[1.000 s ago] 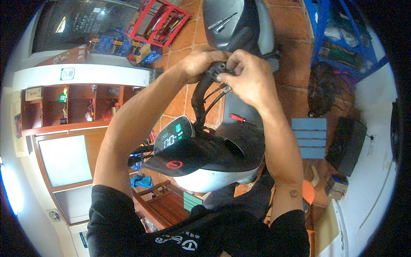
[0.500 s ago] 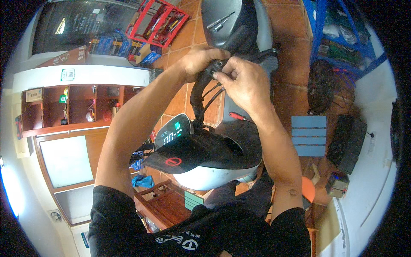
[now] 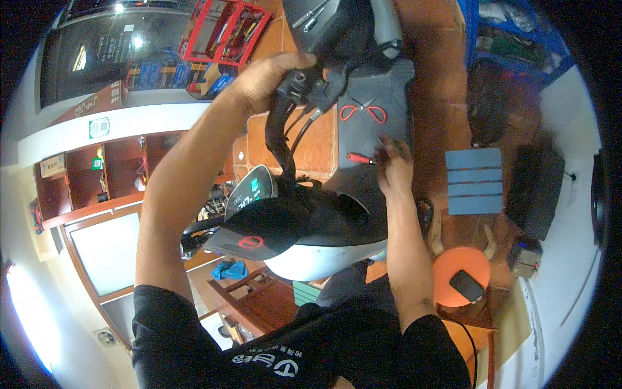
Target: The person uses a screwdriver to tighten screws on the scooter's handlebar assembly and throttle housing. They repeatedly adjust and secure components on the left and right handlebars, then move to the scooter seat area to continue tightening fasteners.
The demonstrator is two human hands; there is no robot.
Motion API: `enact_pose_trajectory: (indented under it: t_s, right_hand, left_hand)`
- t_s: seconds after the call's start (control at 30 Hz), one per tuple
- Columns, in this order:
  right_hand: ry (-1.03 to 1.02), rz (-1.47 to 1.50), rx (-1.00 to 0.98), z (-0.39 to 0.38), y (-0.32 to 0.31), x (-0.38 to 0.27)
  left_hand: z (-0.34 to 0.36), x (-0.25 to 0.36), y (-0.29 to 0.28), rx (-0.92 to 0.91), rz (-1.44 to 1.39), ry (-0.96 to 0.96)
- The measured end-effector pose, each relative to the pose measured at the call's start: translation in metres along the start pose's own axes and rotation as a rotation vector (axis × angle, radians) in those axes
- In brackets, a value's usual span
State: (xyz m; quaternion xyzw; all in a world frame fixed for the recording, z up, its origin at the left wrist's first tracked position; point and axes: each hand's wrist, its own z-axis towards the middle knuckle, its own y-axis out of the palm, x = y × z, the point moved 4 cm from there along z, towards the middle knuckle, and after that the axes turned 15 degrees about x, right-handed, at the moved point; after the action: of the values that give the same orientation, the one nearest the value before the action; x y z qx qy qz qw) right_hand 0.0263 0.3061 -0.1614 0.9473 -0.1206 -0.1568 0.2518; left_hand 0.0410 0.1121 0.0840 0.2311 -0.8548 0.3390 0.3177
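Note:
My left hand is closed around the end of the scooter's black handlebar, thumb along its top, beside a dark brake lever mount with a round hole. Cables run from the mount. Over the grey footboard, my right hand has its darkened fingers apart, close to a red-handled screwdriver. The screwdriver's tip end is partly hidden by the fingers. Red-handled scissors lie spread open farther up the footboard. The lit dashboard is below the handlebar.
Metal tools rest on the seat at the top. A red tool rack stands at the far left. On the right are a blue slatted panel and an orange stool bearing a phone. Wooden shelves line the left.
My right hand has left the handlebar mount and come down to the screwdriver on the footboard. My left hand stays on the handlebar. The scissors and the orange stool's phone have come into sight.

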Motion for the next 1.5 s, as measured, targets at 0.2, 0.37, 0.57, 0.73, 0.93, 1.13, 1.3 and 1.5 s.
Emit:
enact_pose_trajectory:
  t_s: [0.2, 0.37, 0.57, 0.73, 0.93, 1.13, 1.3, 1.5]
  right_hand:
    - [-0.168, -0.142, -0.431, -0.039, 0.095, -0.010]
    - [-0.482, -0.245, -0.567, -0.048, 0.130, -0.013]
    - [-0.475, -0.070, -0.705, -0.043, 0.132, -0.009]
    - [-0.308, 0.015, -0.777, -0.040, 0.138, 0.006]
    - [-0.263, 0.021, -0.816, -0.042, 0.146, 0.004]
    - [-0.423, -0.160, -0.698, -0.042, 0.146, 0.015]
    - [-0.086, -0.059, -0.823, -0.059, 0.160, 0.027]
    - [0.165, 0.107, -0.742, -0.072, 0.161, 0.025]
  left_hand:
    - [0.009, -0.005, -0.004, -0.006, -0.037, -0.024]
    - [0.009, 0.013, -0.007, -0.135, 0.055, 0.008]
    - [0.009, 0.015, -0.023, 0.053, 0.103, 0.174]
    - [0.008, 0.019, -0.012, 0.080, 0.113, 0.184]
    - [0.007, 0.023, -0.021, 0.001, 0.160, 0.183]
    - [0.010, 0.030, -0.028, -0.158, 0.101, 0.056]
    - [0.003, 0.017, -0.003, 0.002, 0.073, 0.182]
    - [0.003, 0.021, -0.002, -0.101, 0.027, 0.144]
